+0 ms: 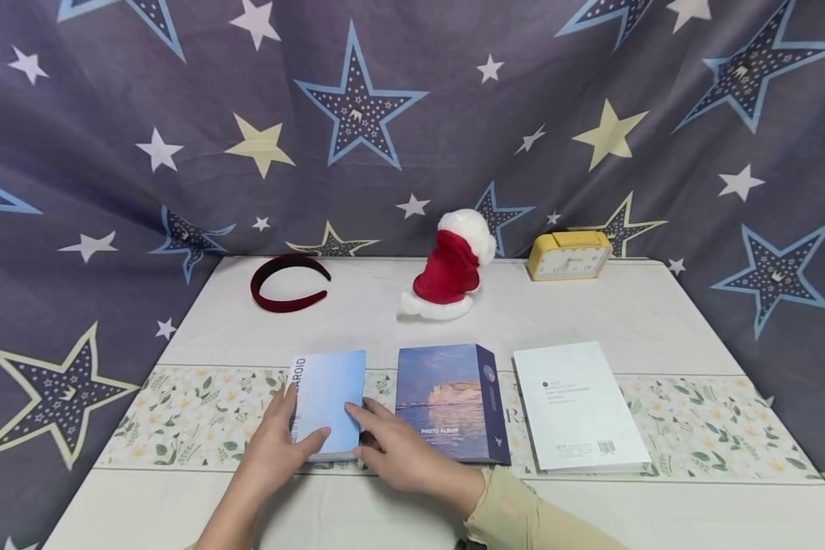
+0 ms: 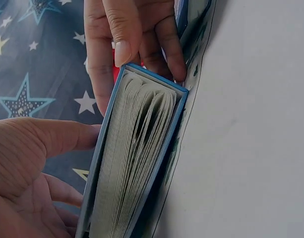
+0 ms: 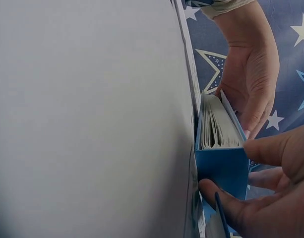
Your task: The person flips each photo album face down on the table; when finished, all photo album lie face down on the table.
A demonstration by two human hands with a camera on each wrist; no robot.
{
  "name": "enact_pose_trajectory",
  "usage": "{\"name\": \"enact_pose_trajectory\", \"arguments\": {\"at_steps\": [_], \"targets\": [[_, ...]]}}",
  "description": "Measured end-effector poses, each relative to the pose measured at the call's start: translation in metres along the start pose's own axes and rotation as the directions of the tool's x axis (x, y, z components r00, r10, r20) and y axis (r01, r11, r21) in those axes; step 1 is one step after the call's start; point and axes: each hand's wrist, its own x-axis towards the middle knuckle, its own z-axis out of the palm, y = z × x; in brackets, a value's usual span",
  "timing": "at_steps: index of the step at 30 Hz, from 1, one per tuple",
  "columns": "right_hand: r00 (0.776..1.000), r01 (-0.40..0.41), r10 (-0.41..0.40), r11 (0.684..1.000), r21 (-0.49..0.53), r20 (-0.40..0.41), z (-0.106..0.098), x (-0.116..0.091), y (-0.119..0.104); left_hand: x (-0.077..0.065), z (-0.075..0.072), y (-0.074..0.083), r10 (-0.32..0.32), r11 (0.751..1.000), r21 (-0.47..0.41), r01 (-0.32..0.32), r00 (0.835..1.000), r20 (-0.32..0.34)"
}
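A thick light-blue photo album (image 1: 328,393) lies on the table, its page edges (image 2: 137,148) toward the person. My left hand (image 1: 275,435) holds its left side, thumb on the cover and fingers along the left edge. From the right, my right hand (image 1: 395,447) grips the album's spine (image 3: 221,166), one finger on the cover's edge and the thumb low against the spine. Close to the right hand's knuckles lies a second album (image 1: 443,397) with a painted sea cliff and the words PHOTO ALBUM.
Right of the painted album lies a white book (image 1: 577,409), printed side up. Along the back stand a dark red headband (image 1: 282,305), a red-and-white Santa hat (image 1: 447,271) and a yellow clock (image 1: 569,256). A floral strip (image 1: 715,428) crosses the white table; a star-patterned curtain (image 1: 454,114) hangs behind.
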Motion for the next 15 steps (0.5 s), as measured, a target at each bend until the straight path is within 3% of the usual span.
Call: {"name": "enact_pose_trajectory", "arguments": {"at_steps": [6, 12, 15], "targets": [[0.999, 0.025, -0.026, 0.999, -0.031, -0.021, 0.000, -0.001, 0.002, 0.002, 0.000, 0.000, 0.009, 1.000, 0.012, -0.009, 1.000, 0.002], [0.999, 0.022, -0.019, 0.991, 0.129, -0.027, -0.005, -0.008, 0.003, 0.003, -0.001, -0.001, 0.015, 0.998, 0.066, -0.016, 1.000, 0.024], [0.997, 0.038, -0.028, 0.987, 0.154, -0.067, -0.012, -0.014, 0.005, 0.003, -0.001, -0.001, 0.034, 0.995, 0.098, -0.036, 0.999, 0.020]]}}
